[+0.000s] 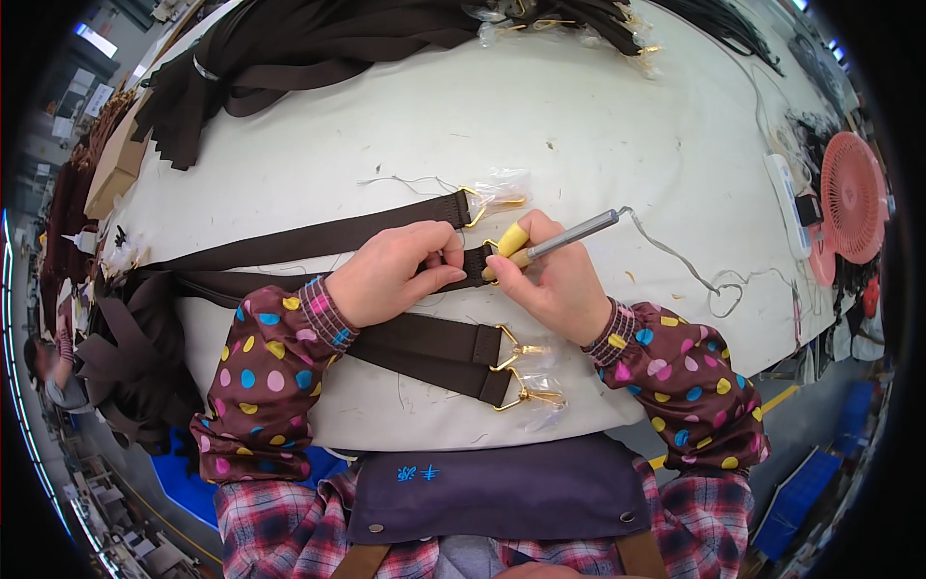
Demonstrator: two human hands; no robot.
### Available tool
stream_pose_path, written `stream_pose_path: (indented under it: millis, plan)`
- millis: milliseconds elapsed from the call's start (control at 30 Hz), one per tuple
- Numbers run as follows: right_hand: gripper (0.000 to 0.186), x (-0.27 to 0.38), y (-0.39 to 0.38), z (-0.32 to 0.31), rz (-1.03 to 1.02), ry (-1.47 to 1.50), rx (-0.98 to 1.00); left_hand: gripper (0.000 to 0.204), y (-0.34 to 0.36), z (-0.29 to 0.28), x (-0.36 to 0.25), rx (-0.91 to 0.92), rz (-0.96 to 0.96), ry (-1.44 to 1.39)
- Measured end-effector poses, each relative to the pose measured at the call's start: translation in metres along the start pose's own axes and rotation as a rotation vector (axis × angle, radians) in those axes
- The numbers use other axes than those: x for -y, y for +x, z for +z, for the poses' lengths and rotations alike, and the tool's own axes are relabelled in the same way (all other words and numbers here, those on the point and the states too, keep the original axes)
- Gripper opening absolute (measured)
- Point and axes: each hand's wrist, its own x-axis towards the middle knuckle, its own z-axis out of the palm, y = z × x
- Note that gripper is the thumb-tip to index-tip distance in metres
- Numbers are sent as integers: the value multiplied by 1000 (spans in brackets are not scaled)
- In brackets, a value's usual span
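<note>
A dark brown webbing strap (476, 265) lies at the middle of the table, its stitched end at a gold metal ring. My left hand (400, 270) is closed on this strap just short of the stitching, thumb and fingertips together. My right hand (555, 280), with yellow wrap on one finger, grips a grey corded pen-shaped tool (579, 232). The tool's tip is hidden behind the fingers at the strap's end. Beyond it lies another brown strap (338, 227) with a gold ring and a plastic-wrapped clasp (502, 200). Nearer me are two more strap ends (439, 352) with gold hardware (521, 349).
A large bundle of brown straps (280, 58) spreads across the far side. More straps hang in a heap (135, 357) at the left edge. On the right stand a pink fan (853, 198) and a white power strip (788, 206). The tool's cord (675, 259) trails rightward. Loose threads dot the tabletop.
</note>
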Motion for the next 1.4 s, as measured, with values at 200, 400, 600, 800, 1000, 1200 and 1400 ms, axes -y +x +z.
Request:
stream_pose_path:
  millis: [200,400,600,800,1000,1200,1400]
  plan:
    - [20,3,0,0,-42,-57,-25,12,0,0,0,6,-9,-20]
    - [21,4,0,0,-45,-64,-37,15,1,0,-3,12,-62,-64]
    - [22,3,-1,1,-58,-93,-46,15,1,0,-2,11,-59,-60]
    - [22,6,-1,1,-107,-170,-62,15,2,0,-3,14,-77,-65]
    - [20,0,-1,2,-90,-65,-74,10,1,2,1,-19,-130,-133]
    - [19,6,5,-1,-24,38,-142,10,5,3,-8,-77,-282,-228]
    - [19,7,7,-2,-28,-24,-124,11,7,5,-10,-112,-304,-214]
